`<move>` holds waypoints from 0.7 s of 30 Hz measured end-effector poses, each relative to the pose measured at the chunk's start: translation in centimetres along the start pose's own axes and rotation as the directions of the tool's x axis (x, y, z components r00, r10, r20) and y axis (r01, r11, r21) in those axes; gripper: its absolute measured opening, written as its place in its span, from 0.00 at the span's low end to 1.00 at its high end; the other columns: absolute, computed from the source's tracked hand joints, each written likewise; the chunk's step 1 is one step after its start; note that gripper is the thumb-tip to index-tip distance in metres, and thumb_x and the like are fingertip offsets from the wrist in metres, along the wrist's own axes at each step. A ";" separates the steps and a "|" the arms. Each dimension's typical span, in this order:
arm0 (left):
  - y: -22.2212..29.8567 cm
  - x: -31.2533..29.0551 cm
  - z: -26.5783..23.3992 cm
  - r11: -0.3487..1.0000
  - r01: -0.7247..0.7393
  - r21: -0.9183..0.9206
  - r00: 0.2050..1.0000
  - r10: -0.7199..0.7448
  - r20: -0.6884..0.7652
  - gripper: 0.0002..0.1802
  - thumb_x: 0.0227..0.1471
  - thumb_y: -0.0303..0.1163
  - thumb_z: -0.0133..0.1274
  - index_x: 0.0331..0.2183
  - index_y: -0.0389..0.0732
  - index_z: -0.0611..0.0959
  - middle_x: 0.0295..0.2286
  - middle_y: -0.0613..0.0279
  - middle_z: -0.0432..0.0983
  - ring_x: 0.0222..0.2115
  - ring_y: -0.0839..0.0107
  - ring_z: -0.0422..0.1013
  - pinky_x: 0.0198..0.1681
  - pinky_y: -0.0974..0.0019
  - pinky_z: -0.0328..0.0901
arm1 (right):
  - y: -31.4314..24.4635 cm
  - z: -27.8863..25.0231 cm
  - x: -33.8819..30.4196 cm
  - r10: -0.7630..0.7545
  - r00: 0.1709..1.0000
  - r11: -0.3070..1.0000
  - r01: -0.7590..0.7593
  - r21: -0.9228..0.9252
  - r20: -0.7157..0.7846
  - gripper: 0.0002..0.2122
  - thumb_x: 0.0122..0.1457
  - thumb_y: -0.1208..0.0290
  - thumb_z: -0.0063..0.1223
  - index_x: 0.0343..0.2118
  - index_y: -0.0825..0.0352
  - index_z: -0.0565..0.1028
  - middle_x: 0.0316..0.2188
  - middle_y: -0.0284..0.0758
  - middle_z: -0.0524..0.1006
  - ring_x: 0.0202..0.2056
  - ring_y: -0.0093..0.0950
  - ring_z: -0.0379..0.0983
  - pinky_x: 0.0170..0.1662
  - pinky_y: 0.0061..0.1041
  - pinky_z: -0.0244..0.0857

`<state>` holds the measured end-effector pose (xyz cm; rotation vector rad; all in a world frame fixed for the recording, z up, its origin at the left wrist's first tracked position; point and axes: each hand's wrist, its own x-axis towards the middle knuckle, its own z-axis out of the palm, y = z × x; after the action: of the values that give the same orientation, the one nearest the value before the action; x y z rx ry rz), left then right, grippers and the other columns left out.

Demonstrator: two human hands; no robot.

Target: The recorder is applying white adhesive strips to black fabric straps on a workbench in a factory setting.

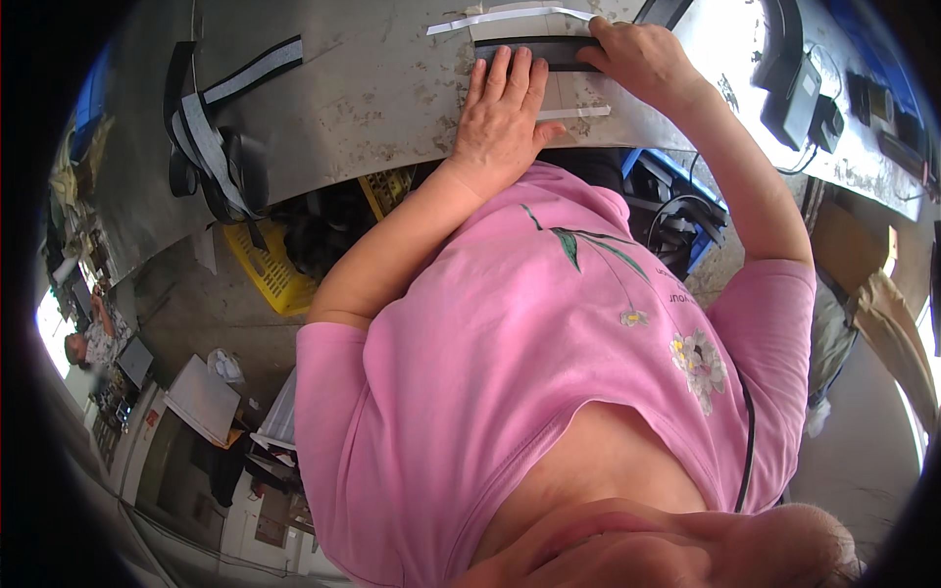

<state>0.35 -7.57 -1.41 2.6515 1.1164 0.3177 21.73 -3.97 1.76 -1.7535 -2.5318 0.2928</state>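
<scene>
As the head view shows, a black-edged grey strip [568,54] lies flat on the metal table [377,93], under both hands. The left hand [502,113] is laid palm down at the strip's left end, fingers extended and slightly parted, thumb held out. The right hand [635,61] is partly curled at the strip's right part, thumb against it, index finger reaching to the end of a white band [510,16]; whether it pinches anything cannot be told. That band lies just beyond the strip. Nearer the body than the strip is a shorter white piece [578,113]. Well left of the strip, looped strapping [204,147] hangs over the table's edge.
</scene>
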 end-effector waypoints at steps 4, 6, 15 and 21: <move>0.0 0.1 0.0 0.999 -0.018 0.030 1.000 0.018 0.004 0.37 0.48 0.50 0.51 0.53 0.36 0.64 0.54 0.49 0.55 0.56 0.52 0.49 0.58 0.49 0.45 | 0.2 -1.2 -0.2 0.050 0.999 0.999 -0.050 -0.019 0.008 0.13 0.54 0.61 0.49 0.29 0.69 0.70 0.20 0.42 0.75 0.26 0.39 0.75 0.33 0.35 0.68; 0.0 0.0 0.1 0.999 -0.016 0.040 1.000 0.016 -0.002 0.38 0.48 0.50 0.51 0.53 0.36 0.64 0.54 0.49 0.55 0.56 0.52 0.49 0.58 0.48 0.45 | 1.3 -1.9 -0.5 -0.130 0.988 0.989 0.122 -0.085 -0.089 0.12 0.53 0.62 0.47 0.28 0.68 0.71 0.20 0.42 0.75 0.28 0.39 0.75 0.42 0.36 0.65; 0.1 0.0 0.1 0.999 -0.012 0.044 1.000 0.012 -0.003 0.38 0.48 0.49 0.51 0.54 0.34 0.63 0.54 0.49 0.55 0.56 0.51 0.49 0.58 0.48 0.45 | 2.2 -3.1 -1.2 0.142 0.968 0.971 -0.095 -0.221 0.207 0.16 0.54 0.56 0.49 0.31 0.67 0.72 0.20 0.41 0.76 0.29 0.38 0.76 0.35 0.35 0.69; 0.1 0.0 0.0 0.998 -0.012 0.055 1.000 0.012 -0.001 0.38 0.47 0.50 0.51 0.54 0.34 0.63 0.54 0.49 0.55 0.56 0.51 0.50 0.58 0.48 0.46 | 3.7 -2.8 -0.7 0.236 0.949 0.963 -0.200 -0.179 0.211 0.23 0.49 0.47 0.53 0.33 0.66 0.72 0.23 0.41 0.77 0.30 0.38 0.76 0.35 0.34 0.69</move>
<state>0.40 -7.68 -1.38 2.7069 1.1262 0.2948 25.82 -2.99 3.92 -2.1870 -2.5738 0.3340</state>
